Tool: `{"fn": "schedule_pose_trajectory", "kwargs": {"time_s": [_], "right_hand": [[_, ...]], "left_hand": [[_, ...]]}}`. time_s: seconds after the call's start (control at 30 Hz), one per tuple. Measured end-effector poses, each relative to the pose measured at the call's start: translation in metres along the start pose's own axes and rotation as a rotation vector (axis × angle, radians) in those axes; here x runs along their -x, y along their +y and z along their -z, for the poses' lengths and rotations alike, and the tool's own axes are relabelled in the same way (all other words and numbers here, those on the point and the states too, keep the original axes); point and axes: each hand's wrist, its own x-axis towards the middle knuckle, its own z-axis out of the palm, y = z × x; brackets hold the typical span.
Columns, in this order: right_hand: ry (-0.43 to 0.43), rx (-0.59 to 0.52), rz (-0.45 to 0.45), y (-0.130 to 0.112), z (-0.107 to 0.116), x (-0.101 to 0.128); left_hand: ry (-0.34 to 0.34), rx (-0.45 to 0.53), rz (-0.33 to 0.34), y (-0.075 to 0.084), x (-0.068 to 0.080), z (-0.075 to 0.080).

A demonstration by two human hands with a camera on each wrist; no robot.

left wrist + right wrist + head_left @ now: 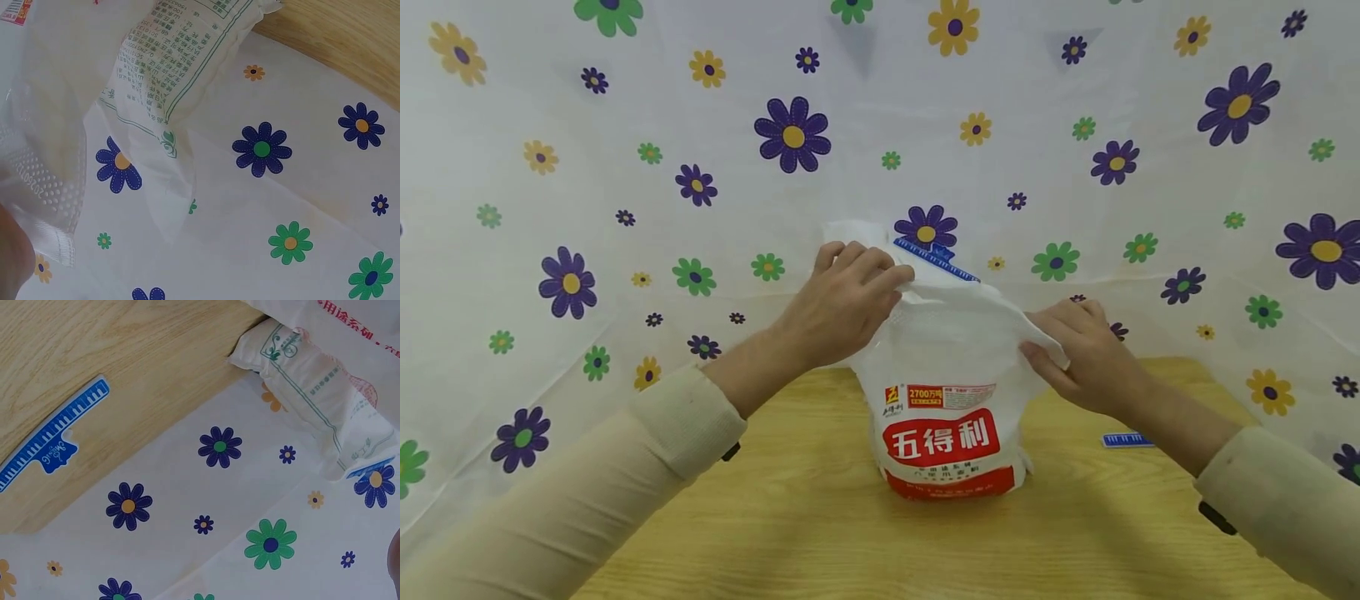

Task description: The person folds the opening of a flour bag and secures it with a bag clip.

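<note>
White flour bag point(945, 392) with red label, upright on table, top open

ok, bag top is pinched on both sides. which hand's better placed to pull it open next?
Probably the left hand: its fingers are curled over the raised top edge of the flour bag, near the blue seal strip. The right hand pinches lower on the side, better for steadying.

I read 五得利 in white on the red band of the flour bag point(945, 392), 2700万吨 above it, small green print on its side unreadable
</note>
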Motion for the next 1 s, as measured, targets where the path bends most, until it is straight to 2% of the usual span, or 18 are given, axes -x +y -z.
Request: {"fn": "schedule_pose_trajectory", "kwargs": {"time_s": [0.2,0.33,0.43,0.63,0.8,1.0], "right_hand": [[-0.046,0.04,0.057,-0.002,-0.005,0.003],[-0.094,0.052,0.04,-0.004,-0.009,0.007],[-0.12,0.036,0.016,-0.005,-0.011,0.01],[-0.144,0.017,0.0,-0.007,-0.011,0.014],[-0.163,0.016,-0.022,-0.009,-0.011,0.015],[-0.185,0.025,-0.051,-0.013,-0.012,0.017]], "left_hand": [[0.046,0.009,-0.053,0.003,0.005,-0.001],[0.056,0.018,-0.086,0.004,0.009,-0.002],[0.039,0.039,-0.095,0.004,0.012,-0.002],[-0.005,0.053,-0.063,0.008,0.013,0.0],[0.027,0.033,-0.017,0.012,0.01,0.0],[0.053,0.043,-0.007,0.016,0.008,0.0]]}}
